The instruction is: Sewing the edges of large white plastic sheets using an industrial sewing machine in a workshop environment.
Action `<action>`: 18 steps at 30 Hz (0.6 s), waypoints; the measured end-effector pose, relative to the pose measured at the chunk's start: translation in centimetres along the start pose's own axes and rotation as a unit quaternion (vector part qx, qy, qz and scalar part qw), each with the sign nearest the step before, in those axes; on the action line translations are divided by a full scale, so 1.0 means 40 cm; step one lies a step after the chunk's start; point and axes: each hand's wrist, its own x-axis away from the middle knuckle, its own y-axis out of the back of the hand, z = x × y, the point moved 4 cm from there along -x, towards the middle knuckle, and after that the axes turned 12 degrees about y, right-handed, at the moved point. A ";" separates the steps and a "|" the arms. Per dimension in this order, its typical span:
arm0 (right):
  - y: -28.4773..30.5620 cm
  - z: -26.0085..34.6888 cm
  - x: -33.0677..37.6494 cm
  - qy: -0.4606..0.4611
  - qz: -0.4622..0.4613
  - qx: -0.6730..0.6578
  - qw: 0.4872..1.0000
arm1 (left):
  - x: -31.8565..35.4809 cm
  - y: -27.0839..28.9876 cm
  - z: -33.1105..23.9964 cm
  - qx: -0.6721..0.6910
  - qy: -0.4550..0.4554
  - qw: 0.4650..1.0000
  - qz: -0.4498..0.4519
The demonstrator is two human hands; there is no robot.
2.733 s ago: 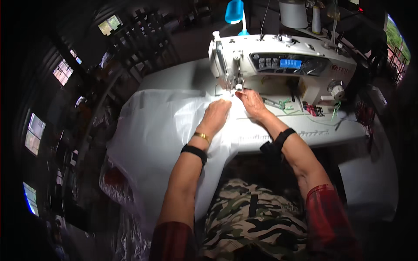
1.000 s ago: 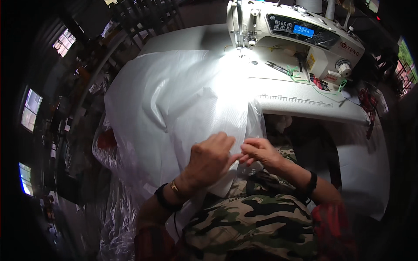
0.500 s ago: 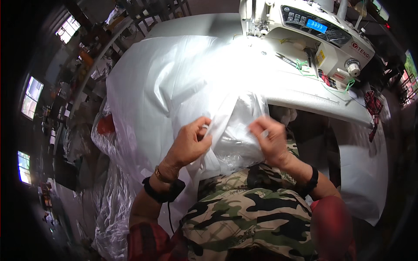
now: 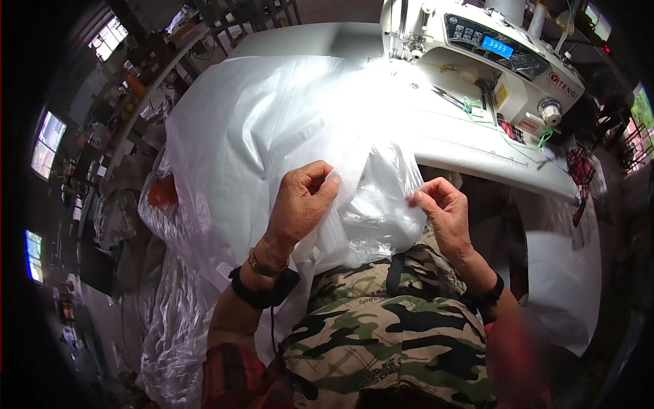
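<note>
- Moved left hand (image 4: 303, 201) and right hand (image 4: 446, 211), since the earliest frame, from beside the sewing machine (image 4: 490, 61) at upper right down to mid-frame in the head view.
- Pinching a patterned edge of the white sheet (image 4: 231, 157) with the left, at centre; pinching clear film (image 4: 381, 221) with the right, just right of centre.
- Seems partway along: parted at mid-frame, but lying creased over the bench (image 4: 300, 39) toward upper left; too glaring to tell about stitching.
- Note green thread (image 4: 475, 109) and plaid scrap (image 4: 509, 128), upper right, well apart from both hands.
- Note loose plastic (image 4: 177, 341) bunched lower left, perhaps liable to drag.
</note>
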 end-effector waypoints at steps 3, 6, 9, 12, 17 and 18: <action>-0.022 0.017 0.006 -0.073 0.008 -0.095 0.993 | -0.010 -0.015 0.042 0.008 -0.003 1.000 0.009; -0.031 0.018 0.009 -0.130 0.035 -0.062 0.989 | -0.013 -0.039 0.066 0.001 0.003 0.999 0.042; -0.064 0.055 0.010 -0.114 0.080 0.022 0.990 | -0.008 -0.054 0.051 0.009 0.014 0.998 0.065; -0.126 0.119 0.016 -0.029 0.172 0.106 0.979 | 0.002 -0.055 0.043 0.011 0.019 0.996 0.082; -0.196 0.114 0.034 -0.072 0.285 0.063 0.954 | 0.023 -0.054 0.057 -0.003 0.035 0.995 0.088; -0.211 0.119 0.031 -0.061 0.294 0.059 0.952 | 0.029 -0.052 0.059 0.004 0.051 0.994 0.092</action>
